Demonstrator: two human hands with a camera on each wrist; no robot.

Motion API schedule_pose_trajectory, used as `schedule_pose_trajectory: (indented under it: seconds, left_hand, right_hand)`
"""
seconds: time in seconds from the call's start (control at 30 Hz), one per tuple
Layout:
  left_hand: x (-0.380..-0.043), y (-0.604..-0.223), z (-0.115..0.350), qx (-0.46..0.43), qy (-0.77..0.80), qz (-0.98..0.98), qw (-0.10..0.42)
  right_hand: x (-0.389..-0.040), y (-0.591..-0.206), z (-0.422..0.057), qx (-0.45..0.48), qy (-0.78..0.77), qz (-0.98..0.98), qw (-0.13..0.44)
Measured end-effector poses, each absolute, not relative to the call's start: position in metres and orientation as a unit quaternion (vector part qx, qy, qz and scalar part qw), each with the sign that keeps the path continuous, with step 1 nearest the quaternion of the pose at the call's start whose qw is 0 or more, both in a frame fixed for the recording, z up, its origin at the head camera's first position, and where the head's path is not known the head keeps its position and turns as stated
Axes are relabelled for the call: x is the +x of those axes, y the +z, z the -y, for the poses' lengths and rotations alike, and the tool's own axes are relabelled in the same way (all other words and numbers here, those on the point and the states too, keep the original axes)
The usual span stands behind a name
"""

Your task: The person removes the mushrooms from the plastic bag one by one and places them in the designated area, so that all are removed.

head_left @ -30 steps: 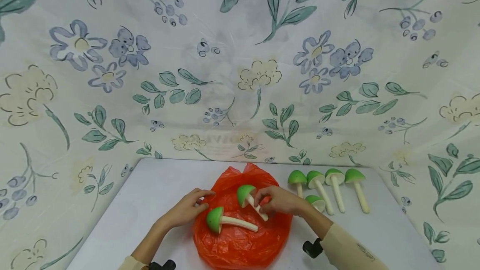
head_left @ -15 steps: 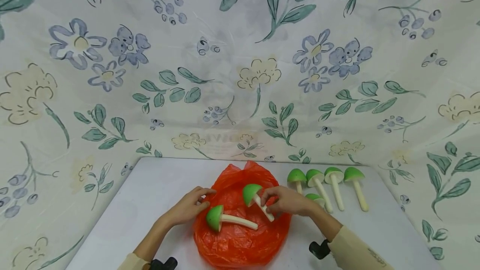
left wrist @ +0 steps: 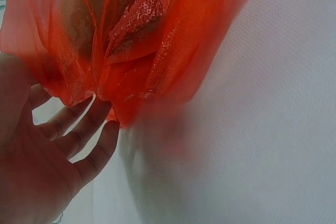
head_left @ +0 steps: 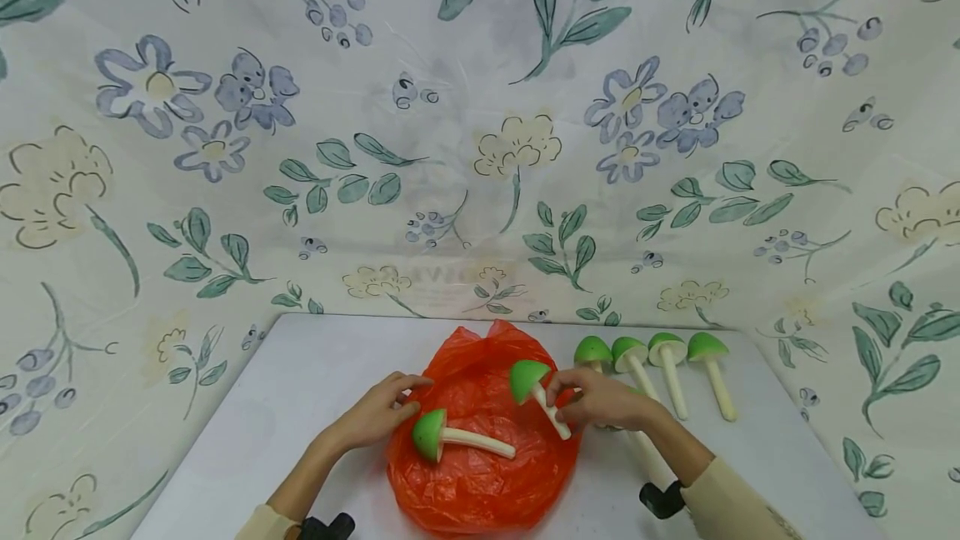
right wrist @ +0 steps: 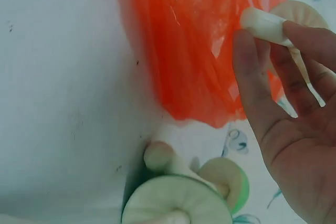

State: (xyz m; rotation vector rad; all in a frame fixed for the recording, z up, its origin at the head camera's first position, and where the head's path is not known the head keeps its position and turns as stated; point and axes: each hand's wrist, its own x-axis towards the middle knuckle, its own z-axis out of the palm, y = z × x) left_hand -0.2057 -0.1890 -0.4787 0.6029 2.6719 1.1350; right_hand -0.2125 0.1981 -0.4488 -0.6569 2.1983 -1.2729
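A red plastic bag (head_left: 480, 494) lies on the white table. On top of it rests a mushroom (head_left: 429, 435) with a green cap and white stem, its cap to the left. Over the bag's right side, my right hand (head_left: 603, 400) pinches a second green-capped mushroom (head_left: 528, 382) by the stem, cap up and to the left. The stem's end (right wrist: 262, 24) shows between thumb and fingers in the right wrist view. At the bag's left edge, my left hand (head_left: 375, 413) touches the red plastic with relaxed fingers (left wrist: 94, 121), thumb and fingers apart.
Several more green-capped mushrooms (head_left: 707, 347) lie in a row at the table's back right. Another white stem (head_left: 645, 452) shows beside my right forearm. A floral sheet (head_left: 435, 290) hangs behind the table (head_left: 315, 357). A black wrist camera (head_left: 662, 500) sits under each forearm.
My right hand has carried the mushroom to the right and slightly up, toward the bag's right edge. My left hand and the other mushroom on the bag have stayed in place.
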Motion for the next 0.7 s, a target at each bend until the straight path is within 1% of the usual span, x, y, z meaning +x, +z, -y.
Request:
schedule_pose_trajectory:
  seconds: [0.2, 0.43, 0.7]
  left_hand:
    - [-0.206, -0.480, 0.190, 0.197, 0.381, -0.899, 0.089]
    - [-0.206, -0.479, 0.191, 0.197, 0.386, -0.896, 0.092]
    - [-0.206, -0.478, 0.191, 0.192, 0.386, -0.897, 0.097]
  right_hand:
    - [-0.212, -0.447, -0.212, -0.238, -0.475, -0.809, 0.250]
    - [-0.210, -0.442, -0.229, -0.212, -0.522, -0.781, 0.268]
    - [-0.205, -0.438, -0.248, -0.206, -0.532, -0.777, 0.266]
